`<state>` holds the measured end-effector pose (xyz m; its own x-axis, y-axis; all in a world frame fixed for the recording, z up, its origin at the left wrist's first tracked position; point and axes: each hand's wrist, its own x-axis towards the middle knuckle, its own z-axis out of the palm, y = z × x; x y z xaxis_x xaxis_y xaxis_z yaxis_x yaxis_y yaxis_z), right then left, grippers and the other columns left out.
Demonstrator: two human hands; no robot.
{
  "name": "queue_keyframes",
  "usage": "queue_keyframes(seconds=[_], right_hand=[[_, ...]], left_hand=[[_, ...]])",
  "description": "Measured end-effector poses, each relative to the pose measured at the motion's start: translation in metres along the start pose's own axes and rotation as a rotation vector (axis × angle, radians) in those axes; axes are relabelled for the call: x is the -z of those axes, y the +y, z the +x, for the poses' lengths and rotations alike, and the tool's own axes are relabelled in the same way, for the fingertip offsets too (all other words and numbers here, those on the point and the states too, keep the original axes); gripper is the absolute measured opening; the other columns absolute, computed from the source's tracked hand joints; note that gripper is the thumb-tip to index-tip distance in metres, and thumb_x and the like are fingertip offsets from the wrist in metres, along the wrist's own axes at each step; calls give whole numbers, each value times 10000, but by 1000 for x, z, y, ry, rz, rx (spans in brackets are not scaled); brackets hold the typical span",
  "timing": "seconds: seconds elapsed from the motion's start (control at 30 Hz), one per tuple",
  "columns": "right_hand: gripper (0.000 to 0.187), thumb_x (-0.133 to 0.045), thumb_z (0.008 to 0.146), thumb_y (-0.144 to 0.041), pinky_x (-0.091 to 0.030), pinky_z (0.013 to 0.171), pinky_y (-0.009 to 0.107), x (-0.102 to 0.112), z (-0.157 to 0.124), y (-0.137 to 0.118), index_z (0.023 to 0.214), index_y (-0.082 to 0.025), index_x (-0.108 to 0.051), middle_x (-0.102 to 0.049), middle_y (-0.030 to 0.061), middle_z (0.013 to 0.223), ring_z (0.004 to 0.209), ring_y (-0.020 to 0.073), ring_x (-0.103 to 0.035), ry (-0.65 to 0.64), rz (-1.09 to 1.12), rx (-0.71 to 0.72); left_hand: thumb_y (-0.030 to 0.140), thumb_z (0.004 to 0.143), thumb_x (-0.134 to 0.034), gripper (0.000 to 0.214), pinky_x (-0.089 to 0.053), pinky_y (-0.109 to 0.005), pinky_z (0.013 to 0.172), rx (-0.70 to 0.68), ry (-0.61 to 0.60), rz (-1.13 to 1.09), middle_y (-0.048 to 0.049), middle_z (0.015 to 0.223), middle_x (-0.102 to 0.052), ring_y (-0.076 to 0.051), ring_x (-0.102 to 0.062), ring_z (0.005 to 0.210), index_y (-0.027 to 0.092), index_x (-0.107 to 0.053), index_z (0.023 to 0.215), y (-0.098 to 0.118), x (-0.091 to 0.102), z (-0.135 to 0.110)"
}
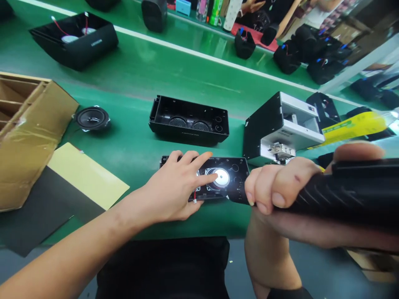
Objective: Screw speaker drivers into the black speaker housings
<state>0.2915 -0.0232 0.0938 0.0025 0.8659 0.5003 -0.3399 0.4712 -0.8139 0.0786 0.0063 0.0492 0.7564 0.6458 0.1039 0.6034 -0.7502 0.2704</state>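
Observation:
A black speaker housing [241, 166] lies on the green bench in front of me, with speaker drivers in it. My left hand [179, 185] spans this housing, thumb at the near edge and fingers over the far side. Its index finger touches the bright round back of one driver [222, 177]. A red wire with a white plug [195, 200] hangs by the thumb. Wrapped round a black electric screwdriver [352, 191] is my right hand [277, 187]. The screwdriver's front end points at the housing's right part; its tip is hidden.
Behind lies another open housing [190, 135]; right of it stands a screw feeder box [280, 124]. A loose driver [92, 118], a cardboard box [40, 133] and a yellow-and-grey sheet [89, 176] are at left. Housings and a co-worker's hand [251, 7] appear across the bench.

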Motion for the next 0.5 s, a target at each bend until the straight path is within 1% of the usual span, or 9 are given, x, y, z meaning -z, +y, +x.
queue_keyframes(seconds=[0.1,0.23,0.33,0.43,0.47,0.5], right_hand=[[410,-722,974,-660,-470,387,316,-6,-2,9,1240,-355,-787,-623,-34,652,388,144,-522,53,47,-6],[421,-762,926,-686,-453,372,301,-7,-1,16,1182,-355,-806,-625,-43,622,369,137,-497,90,66,-15],[385,-853,881,-609,-454,371,291,-7,0,19,1166,-354,-809,-632,-52,617,365,132,-492,94,68,-21],[430,-938,830,-486,-463,375,288,-5,-1,24,1206,-335,-792,-631,-56,631,375,132,-500,92,48,11],[431,-943,831,-453,-460,373,286,-5,-2,25,1212,-331,-783,-619,-59,628,371,130,-493,96,44,24],[419,-931,845,-453,-465,381,285,-4,-2,26,1217,-348,-769,-602,-66,626,374,128,-492,67,38,-9]], left_hand=[[355,882,-714,575,-437,-603,1053,9,-13,-5,-160,1710,-433,-425,-537,1389,332,-670,1455,0,1,0],[366,885,-716,587,-436,-590,1049,13,-20,-9,-160,1712,-428,-416,-539,1381,338,-661,1469,1,2,0],[376,890,-714,586,-430,-585,1054,18,-25,-7,-156,1713,-426,-411,-532,1392,344,-658,1472,1,2,0],[384,888,-714,588,-425,-584,1061,20,-29,-10,-151,1713,-426,-409,-521,1408,348,-656,1472,1,3,0],[382,888,-713,587,-423,-583,1063,20,-31,-12,-151,1713,-427,-409,-517,1413,349,-656,1471,1,3,0],[380,889,-712,586,-421,-583,1064,21,-31,-13,-152,1711,-428,-410,-514,1417,349,-656,1471,0,3,0]])
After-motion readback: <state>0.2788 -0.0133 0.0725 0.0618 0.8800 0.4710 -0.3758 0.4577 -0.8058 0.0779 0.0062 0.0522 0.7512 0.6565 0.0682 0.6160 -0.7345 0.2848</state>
